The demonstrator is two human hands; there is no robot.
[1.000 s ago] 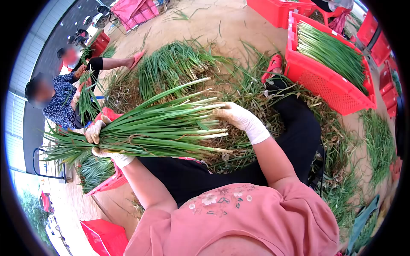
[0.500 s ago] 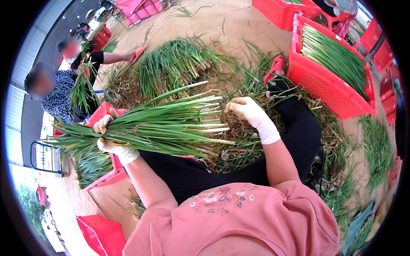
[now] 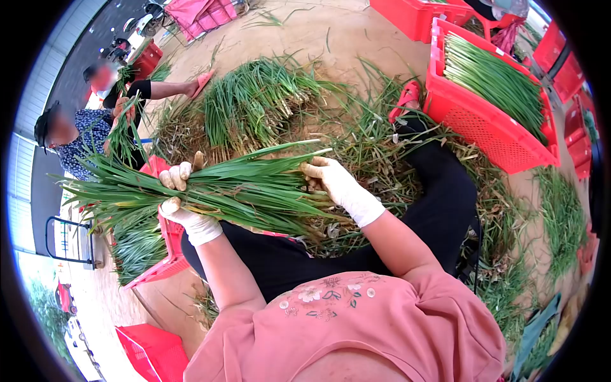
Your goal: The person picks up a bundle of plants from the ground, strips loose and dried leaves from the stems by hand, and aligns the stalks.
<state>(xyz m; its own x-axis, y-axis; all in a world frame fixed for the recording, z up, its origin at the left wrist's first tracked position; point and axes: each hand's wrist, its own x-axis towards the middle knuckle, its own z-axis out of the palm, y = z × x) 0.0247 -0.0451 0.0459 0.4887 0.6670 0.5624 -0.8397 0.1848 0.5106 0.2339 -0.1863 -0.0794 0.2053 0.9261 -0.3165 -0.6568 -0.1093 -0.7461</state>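
Note:
A large bunch of long green stalks (image 3: 254, 188) lies across the space in front of my body, leaves to the left and stem ends to the right. Wrapped round its leafy part is my gloved left hand (image 3: 184, 197), with the fingers on the upper side and the thumb below. My gloved right hand (image 3: 334, 181) is at the stem end, its fingers curled against the stalks and hiding most of the pale ends. One long stalk sticks out above the rest. Beyond the bunch, a heap of similar stalks (image 3: 254, 102) rests on the ground.
A red crate of stalks (image 3: 490, 121) stands at the right. Another red crate (image 3: 156, 270) with greens is left of my legs, and a red container (image 3: 153, 350) is at the lower left. Two people (image 3: 83, 137) sit at the left, one holding stalks. Loose leaves surround my legs.
My right hand was apart from the bunch half a second ago and is now on its stem end. My left hand has moved a little right. The pale stem ends are now mostly hidden.

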